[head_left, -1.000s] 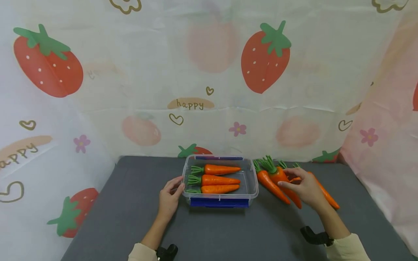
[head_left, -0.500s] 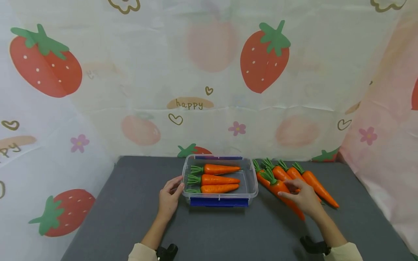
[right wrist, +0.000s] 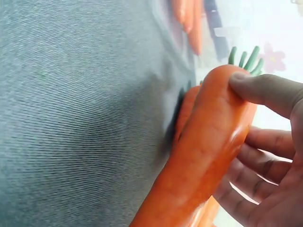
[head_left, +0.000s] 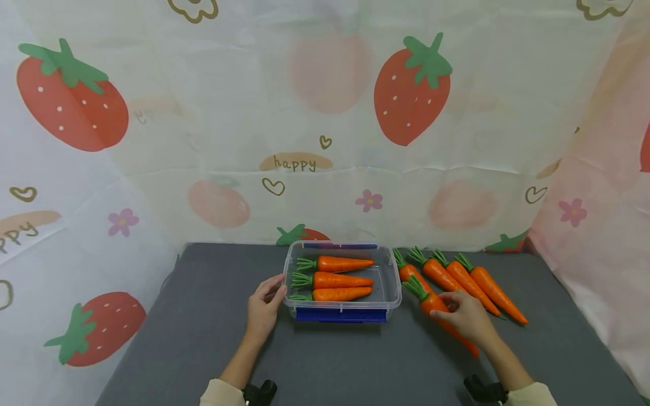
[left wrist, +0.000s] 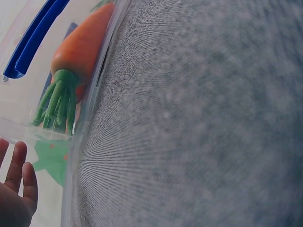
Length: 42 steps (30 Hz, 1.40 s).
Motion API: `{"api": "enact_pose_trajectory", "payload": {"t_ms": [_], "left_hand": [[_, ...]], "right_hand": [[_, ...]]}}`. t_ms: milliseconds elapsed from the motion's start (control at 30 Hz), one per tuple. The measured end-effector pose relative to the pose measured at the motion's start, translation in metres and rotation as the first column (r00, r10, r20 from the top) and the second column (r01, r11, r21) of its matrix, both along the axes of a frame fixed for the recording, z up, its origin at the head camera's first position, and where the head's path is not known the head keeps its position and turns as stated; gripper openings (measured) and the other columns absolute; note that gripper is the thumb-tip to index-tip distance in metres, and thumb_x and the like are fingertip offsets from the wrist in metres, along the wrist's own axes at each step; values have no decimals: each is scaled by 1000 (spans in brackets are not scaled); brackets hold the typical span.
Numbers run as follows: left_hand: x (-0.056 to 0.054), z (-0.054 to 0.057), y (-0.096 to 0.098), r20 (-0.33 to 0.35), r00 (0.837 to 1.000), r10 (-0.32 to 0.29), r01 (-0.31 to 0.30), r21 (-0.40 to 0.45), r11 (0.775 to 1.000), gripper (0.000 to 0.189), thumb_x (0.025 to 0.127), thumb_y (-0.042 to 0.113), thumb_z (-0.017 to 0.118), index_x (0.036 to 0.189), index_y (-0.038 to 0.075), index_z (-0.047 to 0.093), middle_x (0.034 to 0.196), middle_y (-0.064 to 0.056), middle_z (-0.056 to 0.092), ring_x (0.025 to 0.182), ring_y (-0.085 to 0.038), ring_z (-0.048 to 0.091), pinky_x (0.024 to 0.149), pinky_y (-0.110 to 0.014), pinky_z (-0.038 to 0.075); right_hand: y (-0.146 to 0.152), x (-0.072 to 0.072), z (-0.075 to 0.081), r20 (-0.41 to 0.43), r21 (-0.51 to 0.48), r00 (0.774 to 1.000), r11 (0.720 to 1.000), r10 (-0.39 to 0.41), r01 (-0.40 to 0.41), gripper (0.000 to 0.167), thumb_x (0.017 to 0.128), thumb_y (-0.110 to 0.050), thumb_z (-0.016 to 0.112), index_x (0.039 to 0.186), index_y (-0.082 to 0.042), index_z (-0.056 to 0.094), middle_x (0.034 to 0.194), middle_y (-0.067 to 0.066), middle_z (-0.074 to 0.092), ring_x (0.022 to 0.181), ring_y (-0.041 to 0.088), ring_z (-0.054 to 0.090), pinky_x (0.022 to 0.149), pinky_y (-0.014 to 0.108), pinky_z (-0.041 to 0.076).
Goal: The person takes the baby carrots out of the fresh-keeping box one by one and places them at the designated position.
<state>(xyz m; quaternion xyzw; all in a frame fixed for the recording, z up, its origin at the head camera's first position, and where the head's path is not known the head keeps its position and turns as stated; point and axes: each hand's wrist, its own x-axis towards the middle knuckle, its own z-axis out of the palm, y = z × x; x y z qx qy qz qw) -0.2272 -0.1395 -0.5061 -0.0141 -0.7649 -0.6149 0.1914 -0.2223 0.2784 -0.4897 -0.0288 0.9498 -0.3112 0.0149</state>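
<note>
My right hand [head_left: 467, 318] pinches an orange carrot [head_left: 431, 305] with green stems, thumb on one side and fingers on the other. In the right wrist view the held carrot [right wrist: 199, 146] is raised off the cloth, its tip running out of frame. My left hand [head_left: 263, 313] touches the left side of a clear plastic box [head_left: 342, 305] with blue latches. The left wrist view shows its fingers [left wrist: 29, 182] fairly straight beside the box wall. Inside the box lie three carrots [head_left: 342, 281] side by side, stems to the left.
Right of the box several more carrots [head_left: 495, 290] lie slanted on the grey tabletop [head_left: 213, 316], one partly covered by the held carrot. Behind stands a pale curtain [head_left: 325, 113] with printed strawberries. A black strap device [head_left: 484, 389] sits on the right wrist.
My right hand has drawn one carrot out of the group, toward the front and slightly left, lifting it clear of the others. The left hand and the box have stayed put.
</note>
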Motion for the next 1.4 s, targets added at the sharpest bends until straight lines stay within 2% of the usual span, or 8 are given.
{"api": "enact_pose_trajectory", "payload": {"t_ms": [133,467,733,967,1233,1400], "left_hand": [[0,0,0,-5,1000,1,-1,-3,1000,29,90,2,65,118,-5,67,121,-21,65,95,-5,62,78,-15,50],[1,1,0,-3,1000,-4,4,-2,1000,29,90,2,64,118,-5,67,121,-21,65,96,-6,62,79,-14,49],[1,1,0,1,1000,-4,4,3,1000,29,90,2,64,119,-5,67,121,-21,65,96,-7,62,79,-15,49],[1,1,0,0,1000,-2,2,-2,1000,29,90,2,65,119,-4,67,121,-21,65,95,-6,62,78,-15,49],[1,0,-1,-21,1000,-4,4,10,1000,29,89,0,65,117,-6,67,119,-23,66,95,-7,63,77,-14,50],[1,0,0,-12,1000,-4,3,-5,1000,29,90,2,65,118,-5,67,120,-22,65,96,-8,63,77,-14,49]], "right_hand": [[0,-1,-4,33,51,999,999,6,-7,60,80,-38,78,119,4,65,105,17,66,89,26,63,74,42,53],[1,-2,-14,19,120,1000,993,3,-5,53,78,-30,81,115,6,67,99,14,65,83,22,61,70,40,51],[5,-5,-12,1,169,1000,986,4,-4,53,79,-28,79,115,8,66,106,24,68,90,33,64,74,47,52],[6,-6,-12,20,151,1000,988,-8,5,55,80,-30,79,118,8,65,112,27,66,96,37,63,77,49,52],[5,-6,-12,16,131,1000,991,-9,7,56,79,-29,80,119,7,64,108,23,67,93,33,64,75,47,52],[3,-5,-8,21,117,1000,993,0,-3,54,80,-27,79,119,7,64,109,22,67,93,32,65,75,46,53]]}}
